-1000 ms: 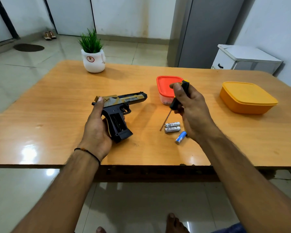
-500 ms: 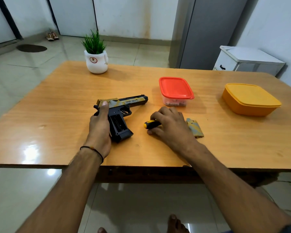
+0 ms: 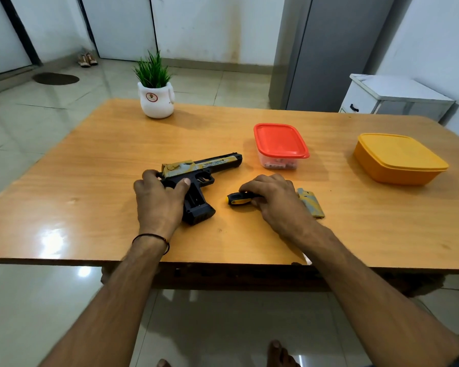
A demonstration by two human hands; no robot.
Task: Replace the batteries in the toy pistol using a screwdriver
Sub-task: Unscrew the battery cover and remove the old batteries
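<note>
Only readable print: black lettering [image 3: 214, 163] on the yellow band of the toy pistol [image 3: 223, 165] slide, running along the barrel; top line looks like "DESERT EAGLE" in capitals, partly blurred, so not certain letter for letter; a second, smaller line right under it is too small to read; a dark graphic [image 3: 186, 163] sits on the slide just left of the lettering, shape unclear; white pot [image 3: 157, 107] at the far side of the table [image 3: 90, 160] carries a round red-rimmed emblem [image 3: 151, 96] on its front; contents of the ring too small to make out.
</note>
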